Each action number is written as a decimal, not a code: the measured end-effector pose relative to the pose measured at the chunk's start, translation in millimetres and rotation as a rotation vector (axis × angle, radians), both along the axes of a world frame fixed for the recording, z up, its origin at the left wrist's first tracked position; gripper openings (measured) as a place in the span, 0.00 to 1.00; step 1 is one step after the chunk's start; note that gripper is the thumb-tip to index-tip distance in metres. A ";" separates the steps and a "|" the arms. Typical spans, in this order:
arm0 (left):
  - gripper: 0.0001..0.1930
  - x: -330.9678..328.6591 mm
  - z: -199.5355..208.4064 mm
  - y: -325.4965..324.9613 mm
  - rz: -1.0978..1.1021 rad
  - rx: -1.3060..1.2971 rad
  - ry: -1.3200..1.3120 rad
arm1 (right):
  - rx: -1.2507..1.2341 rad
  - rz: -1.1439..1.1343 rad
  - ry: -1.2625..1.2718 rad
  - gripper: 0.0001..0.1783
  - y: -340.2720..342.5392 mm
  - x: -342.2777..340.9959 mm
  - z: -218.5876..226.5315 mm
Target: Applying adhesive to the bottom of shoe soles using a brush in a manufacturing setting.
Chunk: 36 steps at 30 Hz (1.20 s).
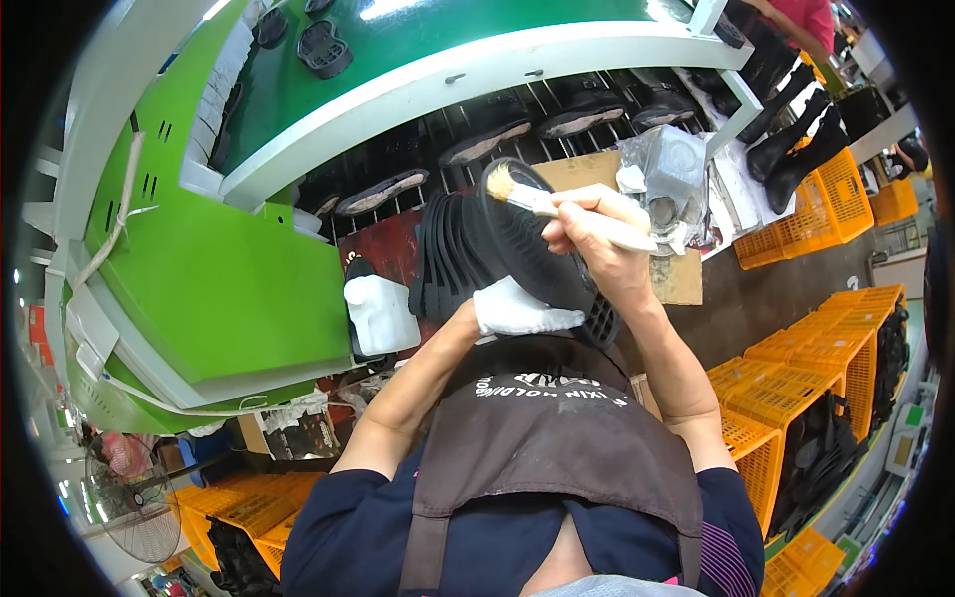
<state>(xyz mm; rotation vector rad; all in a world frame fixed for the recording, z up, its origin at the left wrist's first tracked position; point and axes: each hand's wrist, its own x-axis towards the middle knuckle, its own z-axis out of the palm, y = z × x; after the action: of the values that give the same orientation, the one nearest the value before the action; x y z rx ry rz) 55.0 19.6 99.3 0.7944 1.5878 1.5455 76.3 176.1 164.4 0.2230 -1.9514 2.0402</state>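
Observation:
My left hand [522, 307], in a white glove, holds a black shoe sole [562, 276] from below, near the apron. The sole is tilted, its ridged inner face toward me. In my bare right hand [607, 239] is a brush [529, 199] with a white handle and pale bristles. Its bristle tip is over the sole's far end; whether they touch I cannot tell. Just left of it, several more black soles [448, 254] stand in a row on edge. A white plastic jug [383, 315] is farther left, beside the green machine.
Shoe uppers [485, 142] lie on a wire rack under the white frame [477, 62] ahead. A clear plastic-covered container [674, 169] stands to the right. A green machine housing [239, 298] fills the left. Orange crates [786, 383] line the right; black boots [796, 149] stand beyond.

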 end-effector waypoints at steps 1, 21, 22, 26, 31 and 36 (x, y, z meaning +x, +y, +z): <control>0.18 -1.2 4.1 -2.1 -0.002 0.022 -0.077 | -0.004 -0.014 0.000 0.09 4.0 -4.5 -1.4; 0.30 -4.8 13.2 -14.2 0.476 0.554 -0.784 | -0.030 0.081 -0.098 0.10 7.3 -0.8 -14.1; 0.30 -7.6 12.3 -13.4 0.460 0.566 -0.772 | -0.024 0.084 -0.092 0.10 3.3 2.6 -12.3; 0.33 -19.2 6.3 -10.9 0.472 0.595 -0.820 | -0.077 0.123 -0.112 0.09 -5.0 12.7 -12.6; 0.32 -36.4 -0.6 -12.7 0.373 0.691 -0.889 | -0.063 0.129 -0.130 0.09 -13.3 21.4 -14.7; 0.27 -46.6 -10.9 -13.0 0.401 0.782 -0.821 | -0.053 0.180 -0.153 0.09 -19.3 29.4 -8.0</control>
<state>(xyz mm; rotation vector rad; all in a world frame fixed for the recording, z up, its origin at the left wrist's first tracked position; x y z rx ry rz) 8.4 6.6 88.4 0.1218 0.5268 2.4132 105.7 156.8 156.4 0.2450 -2.0288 2.2814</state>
